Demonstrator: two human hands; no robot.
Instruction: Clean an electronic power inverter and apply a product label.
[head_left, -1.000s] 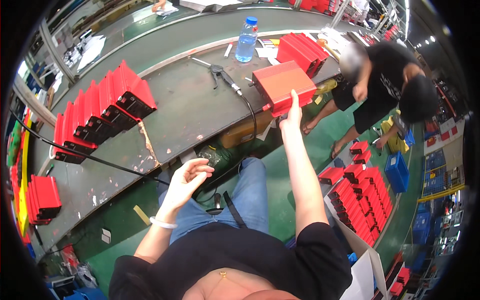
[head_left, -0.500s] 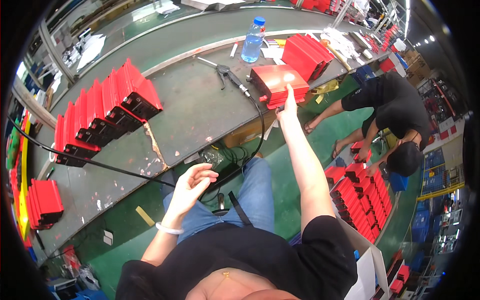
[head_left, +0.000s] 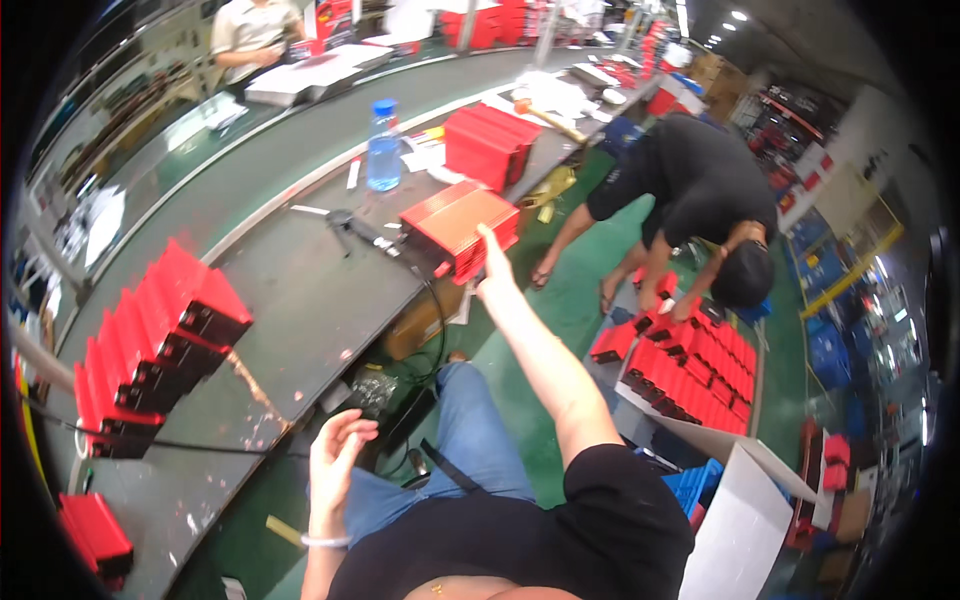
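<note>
My right hand, at the end of the stretched-out arm, grips the near right edge of a red finned metal case, with the thumb on top. The fingers under it are hidden. The case is at the bench's near edge; I cannot tell whether it rests there or is lifted. My left hand hangs empty above my lap, fingers loosely curved and apart. Beyond the case stands another group of red cases. An air blow gun with a black hose lies left of the held case.
On the bench stand a bottle of blue liquid and a row of red cases. At right a co-worker bends over many red cases. A white carton stands near my right side. Another person is across the bench.
My view has swung to the right, so the bench things appear further left. My right hand still holds the red case; my left hand remains empty above my lap.
</note>
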